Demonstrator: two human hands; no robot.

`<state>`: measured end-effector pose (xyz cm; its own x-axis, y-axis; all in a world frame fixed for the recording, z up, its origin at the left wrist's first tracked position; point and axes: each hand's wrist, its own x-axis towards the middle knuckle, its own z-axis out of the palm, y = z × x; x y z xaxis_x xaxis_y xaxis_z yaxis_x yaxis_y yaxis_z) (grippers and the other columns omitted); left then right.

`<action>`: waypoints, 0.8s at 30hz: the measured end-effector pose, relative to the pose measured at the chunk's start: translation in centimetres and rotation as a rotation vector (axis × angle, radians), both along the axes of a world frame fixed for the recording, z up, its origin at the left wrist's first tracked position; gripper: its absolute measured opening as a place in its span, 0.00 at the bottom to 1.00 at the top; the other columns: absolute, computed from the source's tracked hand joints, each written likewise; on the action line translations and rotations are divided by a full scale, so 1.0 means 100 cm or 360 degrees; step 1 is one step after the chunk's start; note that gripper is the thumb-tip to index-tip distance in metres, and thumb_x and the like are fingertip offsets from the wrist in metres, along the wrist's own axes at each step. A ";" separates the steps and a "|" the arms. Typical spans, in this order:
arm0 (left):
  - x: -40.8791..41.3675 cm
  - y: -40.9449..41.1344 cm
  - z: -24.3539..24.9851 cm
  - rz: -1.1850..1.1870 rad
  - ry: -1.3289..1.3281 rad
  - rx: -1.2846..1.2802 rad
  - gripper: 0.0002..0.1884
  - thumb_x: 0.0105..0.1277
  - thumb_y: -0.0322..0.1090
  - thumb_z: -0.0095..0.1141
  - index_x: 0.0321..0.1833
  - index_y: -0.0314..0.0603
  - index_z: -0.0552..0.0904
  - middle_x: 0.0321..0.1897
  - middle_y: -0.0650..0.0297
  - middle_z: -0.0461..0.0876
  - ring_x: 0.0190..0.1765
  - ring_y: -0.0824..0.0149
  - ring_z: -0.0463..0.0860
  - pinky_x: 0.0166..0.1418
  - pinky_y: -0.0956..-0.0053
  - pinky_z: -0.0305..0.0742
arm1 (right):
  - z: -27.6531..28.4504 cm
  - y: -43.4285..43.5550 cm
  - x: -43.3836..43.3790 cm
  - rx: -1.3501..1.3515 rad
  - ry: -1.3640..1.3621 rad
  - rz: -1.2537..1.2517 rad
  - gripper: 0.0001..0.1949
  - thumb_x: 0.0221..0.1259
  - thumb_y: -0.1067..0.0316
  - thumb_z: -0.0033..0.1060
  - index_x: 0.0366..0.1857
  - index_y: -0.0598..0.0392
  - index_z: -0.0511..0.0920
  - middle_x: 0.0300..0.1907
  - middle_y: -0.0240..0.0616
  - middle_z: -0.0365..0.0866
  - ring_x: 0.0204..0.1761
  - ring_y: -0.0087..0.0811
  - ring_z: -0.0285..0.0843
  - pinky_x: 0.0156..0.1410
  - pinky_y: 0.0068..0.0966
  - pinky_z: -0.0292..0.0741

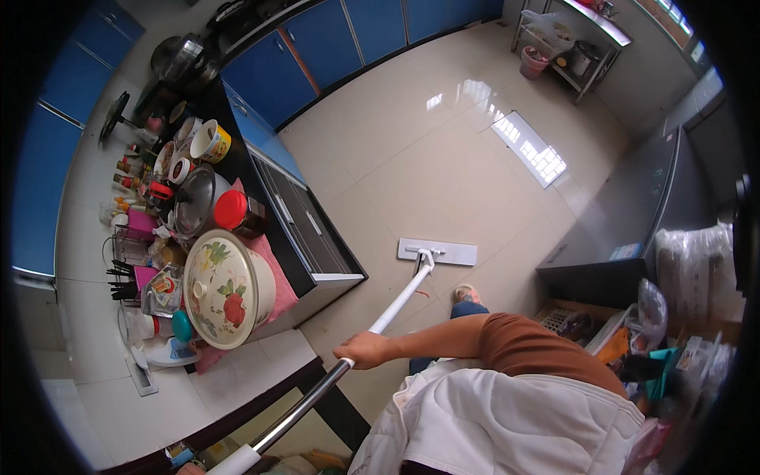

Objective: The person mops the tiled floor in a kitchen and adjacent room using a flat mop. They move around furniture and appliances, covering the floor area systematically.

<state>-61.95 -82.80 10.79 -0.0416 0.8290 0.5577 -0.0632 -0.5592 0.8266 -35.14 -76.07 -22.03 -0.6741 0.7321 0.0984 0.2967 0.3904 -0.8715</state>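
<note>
A flat mop with a white rectangular head (pixel 458 254) rests on the tiled floor (pixel 380 178). Its pole (pixel 399 306) slopes back towards me, white at the lower part and shiny metal further up, ending in a white grip (pixel 235 461). Midway along the pole, my right hand (pixel 363 350) is wrapped around it where white meets metal. Only a sliver of my left hand (pixel 191 469) shows at the bottom edge, by the white grip; most of it is cut off. A small red strip (pixel 422 293) lies on the floor near the head.
On the left, a counter holds a floral enamel pot (pixel 228 291), a red-lidded jar (pixel 238 212), a lidded pan (pixel 199 202) and bottles. A refrigerator (pixel 617 190) and cluttered boxes (pixel 594 332) stand right. A metal rack (pixel 594 71) and pink bin (pixel 533 64) are at the back.
</note>
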 end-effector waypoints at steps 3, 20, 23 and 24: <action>-0.010 -0.001 0.004 -0.0079 -0.0223 0.0136 0.11 0.62 0.37 0.49 0.24 0.48 0.64 0.13 0.70 0.66 0.19 0.77 0.67 0.26 0.80 0.61 | 0.002 0.007 -0.009 -0.0011 -0.0272 0.0169 0.09 0.49 0.61 0.57 0.33 0.46 0.70 0.27 0.40 0.78 0.33 0.49 0.77 0.36 0.46 0.72; 0.127 0.005 -0.127 -0.0220 -0.0005 -0.0580 0.09 0.53 0.30 0.57 0.29 0.45 0.68 0.26 0.63 0.71 0.38 0.63 0.72 0.58 0.57 0.64 | -0.082 0.048 0.187 0.0024 -0.0810 -0.0815 0.08 0.48 0.69 0.58 0.34 0.47 0.77 0.37 0.38 0.79 0.47 0.40 0.75 0.54 0.35 0.70; 0.107 0.009 -0.053 -0.0163 0.0033 -0.0355 0.15 0.54 0.37 0.55 0.23 0.47 0.60 0.14 0.71 0.59 0.23 0.74 0.59 0.32 0.76 0.57 | -0.034 0.022 0.133 -0.0069 -0.0519 -0.0637 0.08 0.47 0.69 0.57 0.33 0.47 0.75 0.35 0.39 0.79 0.45 0.43 0.75 0.51 0.39 0.71; 0.122 0.009 -0.035 -0.0180 0.0055 -0.0168 0.14 0.56 0.35 0.52 0.23 0.48 0.59 0.12 0.73 0.58 0.19 0.77 0.57 0.29 0.78 0.54 | -0.024 0.013 0.123 -0.0023 -0.0416 -0.0585 0.08 0.46 0.68 0.57 0.33 0.47 0.74 0.34 0.38 0.79 0.44 0.43 0.76 0.50 0.39 0.71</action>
